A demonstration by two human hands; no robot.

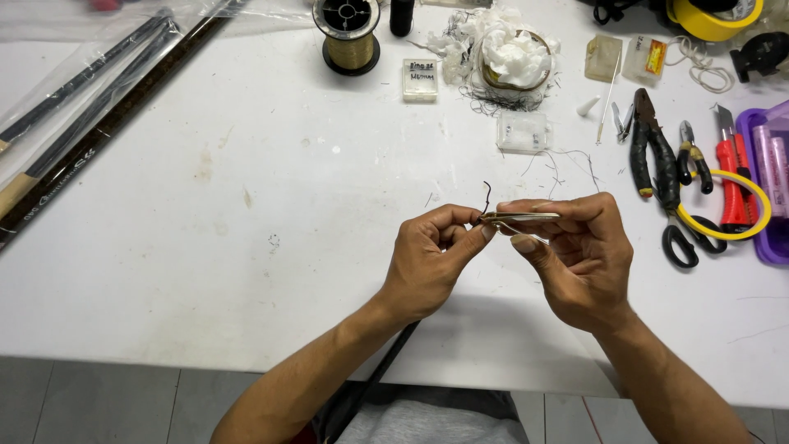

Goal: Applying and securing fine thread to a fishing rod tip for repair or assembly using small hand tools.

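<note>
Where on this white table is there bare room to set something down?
Bare: the wide stretch between the dark rods, the thread spool and the left hand. Crowded: the right side, with pliers, scissors and the purple tray.

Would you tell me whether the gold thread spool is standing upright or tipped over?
Upright: the gold thread spool stands on the table, round top flange facing up.

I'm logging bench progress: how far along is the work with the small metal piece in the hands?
Done: tools are laid out, pliers and scissors at the right. In hand: the right hand grips a slim metal piece; the left hand pinches its tip, where a dark thread end sticks up. Left: that end looks untrimmed.
</note>
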